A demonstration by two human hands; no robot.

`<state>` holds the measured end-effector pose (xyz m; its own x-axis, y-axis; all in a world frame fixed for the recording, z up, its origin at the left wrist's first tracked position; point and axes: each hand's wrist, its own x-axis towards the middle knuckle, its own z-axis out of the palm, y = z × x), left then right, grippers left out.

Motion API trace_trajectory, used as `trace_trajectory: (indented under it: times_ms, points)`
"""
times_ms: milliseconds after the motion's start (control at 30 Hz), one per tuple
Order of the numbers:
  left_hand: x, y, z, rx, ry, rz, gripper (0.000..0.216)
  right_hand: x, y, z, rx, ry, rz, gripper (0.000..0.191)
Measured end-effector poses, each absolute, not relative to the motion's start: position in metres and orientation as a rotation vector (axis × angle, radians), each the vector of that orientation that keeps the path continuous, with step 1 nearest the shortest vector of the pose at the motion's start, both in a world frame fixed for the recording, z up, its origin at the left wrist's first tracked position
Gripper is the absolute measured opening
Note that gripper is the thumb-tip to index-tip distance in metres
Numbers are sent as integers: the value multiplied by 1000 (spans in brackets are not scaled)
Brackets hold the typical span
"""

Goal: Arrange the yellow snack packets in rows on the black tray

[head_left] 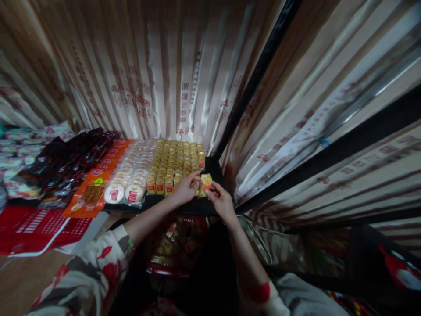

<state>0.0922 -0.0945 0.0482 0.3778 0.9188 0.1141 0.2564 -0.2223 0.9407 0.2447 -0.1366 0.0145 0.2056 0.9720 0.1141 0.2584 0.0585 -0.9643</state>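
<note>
A small yellow snack packet (205, 183) with a red label is held upright between my two hands, above the shelf's front right part. My right hand (224, 202) pinches its right side between thumb and fingers. On the other side, the closed fingers of my left hand (188, 188) grip the packet's left edge; some of the fingertips are hidden. Just left of and behind the hands, matching yellow packets (169, 162) stand in close rows on the black shelf (158, 204).
Left of the yellow packets lie clear-wrapped round white crackers (124, 186), orange snack bags (94, 188) and dark packages (70, 162). A red basket (184, 268) with packaged goods sits below the shelf. Black frame bars (263, 66) and printed curtain-like sheeting (171, 66) stand behind and to the right.
</note>
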Motion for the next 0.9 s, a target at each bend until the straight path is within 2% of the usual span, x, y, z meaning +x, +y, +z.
trace_trajectory:
  times_ms: [100, 233, 567, 767, 900]
  points:
    - [104, -67, 63, 1841, 1108, 834, 48, 257, -111, 14, -1485, -1231, 770, 48]
    - [116, -40, 70, 2059, 1166, 719, 46, 270, -79, 3, -1557, -1236, 716, 48]
    - [124, -16, 52, 2593, 1117, 356, 33, 271, -30, -35, -1868, -1355, 542, 35]
    - [126, -25, 38, 2598, 1110, 481, 29, 261, -15, -42, -1829, -1377, 469, 38]
    - [128, -51, 70, 2407, 946, 862, 20, 258, -13, -40, -1852, -1415, 480, 39]
